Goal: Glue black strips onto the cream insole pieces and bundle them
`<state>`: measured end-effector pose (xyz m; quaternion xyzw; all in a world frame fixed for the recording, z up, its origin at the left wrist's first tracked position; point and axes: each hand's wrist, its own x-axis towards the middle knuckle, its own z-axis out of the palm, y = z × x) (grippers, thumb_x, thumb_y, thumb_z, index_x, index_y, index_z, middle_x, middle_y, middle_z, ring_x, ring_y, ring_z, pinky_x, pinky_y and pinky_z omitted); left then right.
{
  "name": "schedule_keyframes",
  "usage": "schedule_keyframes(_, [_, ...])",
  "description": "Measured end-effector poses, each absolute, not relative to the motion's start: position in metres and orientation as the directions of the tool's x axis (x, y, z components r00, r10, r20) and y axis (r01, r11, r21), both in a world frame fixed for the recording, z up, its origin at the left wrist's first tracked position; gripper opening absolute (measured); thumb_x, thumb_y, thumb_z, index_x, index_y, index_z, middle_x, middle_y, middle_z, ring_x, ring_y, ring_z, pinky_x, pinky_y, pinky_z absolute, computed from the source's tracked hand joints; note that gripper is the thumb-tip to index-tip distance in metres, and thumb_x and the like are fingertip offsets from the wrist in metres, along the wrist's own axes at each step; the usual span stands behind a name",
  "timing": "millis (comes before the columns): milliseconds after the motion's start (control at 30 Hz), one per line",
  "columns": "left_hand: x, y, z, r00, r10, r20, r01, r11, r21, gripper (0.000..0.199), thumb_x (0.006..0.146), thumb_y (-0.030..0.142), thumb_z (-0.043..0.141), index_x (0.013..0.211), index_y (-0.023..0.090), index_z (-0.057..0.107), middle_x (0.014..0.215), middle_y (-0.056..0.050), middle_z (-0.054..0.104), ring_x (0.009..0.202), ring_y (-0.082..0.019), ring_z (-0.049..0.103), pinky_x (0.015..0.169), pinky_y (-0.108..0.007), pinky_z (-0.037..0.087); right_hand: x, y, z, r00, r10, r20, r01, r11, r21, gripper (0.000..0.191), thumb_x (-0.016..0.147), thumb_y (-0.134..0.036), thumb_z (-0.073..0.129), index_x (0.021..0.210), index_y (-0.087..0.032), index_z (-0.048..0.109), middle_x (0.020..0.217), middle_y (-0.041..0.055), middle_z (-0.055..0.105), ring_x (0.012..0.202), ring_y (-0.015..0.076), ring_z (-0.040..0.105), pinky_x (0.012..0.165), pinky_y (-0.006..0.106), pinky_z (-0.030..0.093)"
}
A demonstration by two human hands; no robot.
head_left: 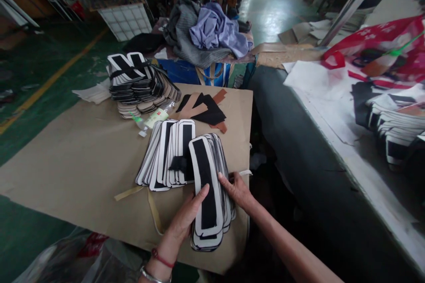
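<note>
A stack of long, rounded black panels with white borders (206, 172) lies slightly fanned near the table's right edge. My left hand (187, 216) grips its near left side, thumb on the top panel and fingers mostly hidden. Against the right side of the stack, my right hand (236, 189) is closed, its fingers bent along the panel edges. Just left of this stack, more panels of the same kind (166, 154) lie fanned on the table, with a small black piece (178, 163) across them. A pale strap (153, 208) trails on the table beside my left hand.
Brown board covers the table (83, 163). Toward its back stand a bundled pile of panels (133, 79), a plastic bottle (156, 118) and black and brown scraps (206, 108). Cloth (215, 31) is heaped behind. A grey-sided bench (299, 141) borders the right.
</note>
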<state>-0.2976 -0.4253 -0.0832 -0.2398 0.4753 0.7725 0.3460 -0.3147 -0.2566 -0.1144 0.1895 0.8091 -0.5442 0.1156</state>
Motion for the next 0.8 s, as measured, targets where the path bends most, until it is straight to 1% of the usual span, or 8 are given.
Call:
schedule_keyframes(67, [-0.296,-0.431,-0.085,-0.627,0.325,-0.708,-0.777,-0.330,0.536,0.061,0.081,0.044,0.064,0.130,0.010,0.050,0.116,-0.016,0.064,0.114,-0.029,0.056,0.104,-0.042,0.040,-0.313,-0.268,-0.114,-0.874,0.248,-0.418,0.477,0.276,-0.834,0.062,0.067,-0.068,0.061,0.094,-0.013,0.054,0.088,0.0116,0.065,0.083,0.0260,0.063,0.072,0.033,0.049])
schedule_keyframes(233, [-0.285,-0.438,-0.088,-0.619,0.268,-0.738,-0.767,-0.411,0.493,0.060,0.083,0.040,0.062,0.134,0.012,0.045,0.117,-0.012,0.064,0.118,-0.025,0.052,0.108,-0.038,0.036,-0.309,-0.285,-0.094,-0.861,0.312,-0.402,0.472,0.193,-0.860,0.063,0.065,-0.063,0.065,0.102,-0.014,0.046,0.093,0.0119,0.064,0.091,0.0265,0.063,0.078,0.033,0.048])
schedule_keyframes(400, [-0.272,-0.431,-0.097,-0.646,0.326,-0.690,-0.731,-0.525,0.437,0.057,0.083,0.036,0.063,0.131,0.010,0.048,0.117,-0.012,0.064,0.118,-0.026,0.053,0.108,-0.038,0.035,-0.299,-0.276,-0.059,-0.892,0.302,-0.335,0.429,0.337,-0.838,0.064,0.065,-0.062,0.066,0.105,-0.017,0.045,0.090,0.0098,0.063,0.088,0.0279,0.063,0.074,0.034,0.048])
schedule_keyframes(500, [-0.268,-0.424,-0.111,-0.613,0.399,-0.682,-0.760,-0.535,0.369,0.055,0.082,0.039,0.063,0.127,0.008,0.052,0.113,-0.014,0.066,0.115,-0.028,0.055,0.107,-0.041,0.036,-0.292,-0.271,-0.059,-0.901,0.304,-0.308,0.415,0.405,-0.815,0.065,0.067,-0.062,0.064,0.108,-0.017,0.043,0.091,0.0102,0.062,0.088,0.0284,0.063,0.074,0.034,0.048])
schedule_keyframes(600, [-0.268,-0.422,-0.122,-0.607,0.425,-0.671,-0.785,-0.452,0.424,0.054,0.082,0.045,0.060,0.121,0.008,0.057,0.110,-0.015,0.067,0.110,-0.028,0.058,0.103,-0.040,0.040,-0.285,-0.271,-0.077,-0.896,0.345,-0.281,0.414,0.416,-0.810,0.063,0.070,-0.060,0.063,0.109,-0.015,0.041,0.094,0.0117,0.061,0.088,0.0286,0.063,0.076,0.035,0.049])
schedule_keyframes(667, [-0.271,-0.427,-0.123,-0.625,0.411,-0.664,-0.780,-0.353,0.517,0.052,0.083,0.050,0.056,0.117,0.010,0.059,0.106,-0.013,0.068,0.105,-0.026,0.061,0.097,-0.038,0.044,-0.282,-0.271,-0.091,-0.891,0.373,-0.259,0.412,0.424,-0.806,0.060,0.071,-0.057,0.063,0.108,-0.015,0.040,0.095,0.0128,0.061,0.089,0.0291,0.062,0.077,0.035,0.049])
schedule_keyframes(733, [-0.276,-0.436,-0.120,-0.638,0.371,-0.674,-0.758,-0.154,0.633,0.051,0.083,0.055,0.052,0.108,0.012,0.063,0.096,-0.011,0.070,0.094,-0.025,0.065,0.083,-0.036,0.051,-0.280,-0.272,-0.100,-0.895,0.380,-0.233,0.395,0.433,-0.810,0.058,0.070,-0.053,0.065,0.108,-0.016,0.041,0.096,0.0130,0.060,0.090,0.0293,0.062,0.077,0.036,0.049])
schedule_keyframes(800, [-0.282,-0.448,-0.115,-0.662,0.309,-0.683,-0.703,0.058,0.708,0.052,0.080,0.060,0.053,0.098,0.013,0.064,0.081,-0.009,0.070,0.076,-0.025,0.066,0.065,-0.034,0.053,-0.279,-0.272,-0.103,-0.907,0.361,-0.218,0.368,0.429,-0.825,0.055,0.071,-0.049,0.066,0.108,-0.017,0.041,0.096,0.0119,0.061,0.089,0.0287,0.062,0.077,0.036,0.049])
